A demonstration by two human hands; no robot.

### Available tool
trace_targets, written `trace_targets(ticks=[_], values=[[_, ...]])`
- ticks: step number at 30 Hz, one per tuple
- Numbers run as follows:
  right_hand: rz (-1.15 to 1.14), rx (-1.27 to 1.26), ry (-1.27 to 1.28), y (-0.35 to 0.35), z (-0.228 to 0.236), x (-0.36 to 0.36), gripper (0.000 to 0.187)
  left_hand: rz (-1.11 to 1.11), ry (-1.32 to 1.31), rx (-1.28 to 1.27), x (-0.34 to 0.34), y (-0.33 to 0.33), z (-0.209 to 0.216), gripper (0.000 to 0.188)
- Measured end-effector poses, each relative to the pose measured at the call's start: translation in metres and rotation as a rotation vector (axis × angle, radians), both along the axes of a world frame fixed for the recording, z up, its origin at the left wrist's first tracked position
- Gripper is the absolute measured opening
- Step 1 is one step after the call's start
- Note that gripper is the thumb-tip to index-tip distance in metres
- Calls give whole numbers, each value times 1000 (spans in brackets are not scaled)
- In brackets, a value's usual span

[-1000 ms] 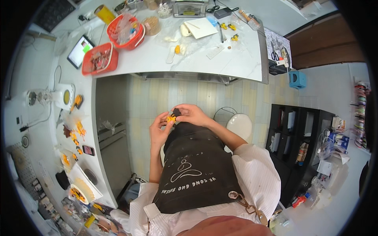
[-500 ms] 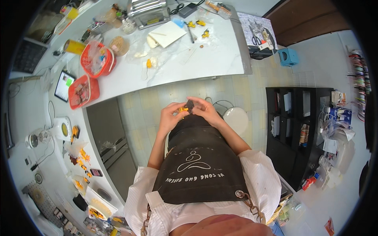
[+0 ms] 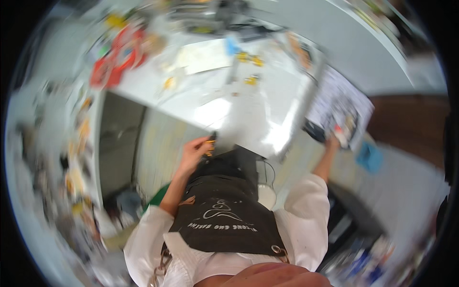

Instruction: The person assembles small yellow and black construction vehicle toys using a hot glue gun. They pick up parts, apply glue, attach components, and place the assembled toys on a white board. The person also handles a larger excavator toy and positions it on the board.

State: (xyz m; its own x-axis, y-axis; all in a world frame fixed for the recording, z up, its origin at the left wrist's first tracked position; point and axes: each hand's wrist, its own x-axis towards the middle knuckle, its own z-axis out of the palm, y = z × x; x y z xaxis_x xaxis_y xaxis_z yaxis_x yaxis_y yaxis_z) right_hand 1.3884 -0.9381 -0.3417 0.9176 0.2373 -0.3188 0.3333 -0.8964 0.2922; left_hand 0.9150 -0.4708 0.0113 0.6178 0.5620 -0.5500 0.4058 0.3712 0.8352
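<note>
My left hand (image 3: pixel 193 152) is closed on a small yellow-and-black piece (image 3: pixel 210 146), held in front of my dark apron near the table's front edge. The black part sticks up above my fingertips, and motion blur hides its finer shape. Far out to the right, my right hand (image 3: pixel 334 138) is at a small side table (image 3: pixel 322 103) with a patterned white top. It reaches a white thing with a red part (image 3: pixel 339 128) among a smeared cluster of tools. Blur hides its fingers, so whether it grips anything is unclear.
The white worktable (image 3: pixel 191 100) carries several small yellow pieces (image 3: pixel 251 80), a pale sheet (image 3: pixel 206 56) and red baskets (image 3: pixel 106 71). A blue stool (image 3: pixel 370 157) stands below the side table. A round white seat (image 3: pixel 267 196) and dark shelf (image 3: pixel 354 205) are at the right.
My right hand has left the small piece and stretched out right to the side table. My left hand keeps the piece alone. The whole view has turned and blurred.
</note>
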Motion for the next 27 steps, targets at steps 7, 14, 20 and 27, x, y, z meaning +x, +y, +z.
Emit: trace_targets(ticks=[7, 14, 20, 27], values=[[-111, -56, -72, -50, -39, 36, 65, 200, -49, 86, 24, -57, 40, 33], [-878, 1060, -57, -11, 133, 22, 58, 382, -123, -1, 25, -105, 56, 32], [-749, 2129, 471, 25, 308, -68, 50, 427, -313, -41, 3, -83, 64, 33], [-28, 2192, 1490, 154, 412, -172, 41, 485, -526, -62, -76, -56, 71, 38]])
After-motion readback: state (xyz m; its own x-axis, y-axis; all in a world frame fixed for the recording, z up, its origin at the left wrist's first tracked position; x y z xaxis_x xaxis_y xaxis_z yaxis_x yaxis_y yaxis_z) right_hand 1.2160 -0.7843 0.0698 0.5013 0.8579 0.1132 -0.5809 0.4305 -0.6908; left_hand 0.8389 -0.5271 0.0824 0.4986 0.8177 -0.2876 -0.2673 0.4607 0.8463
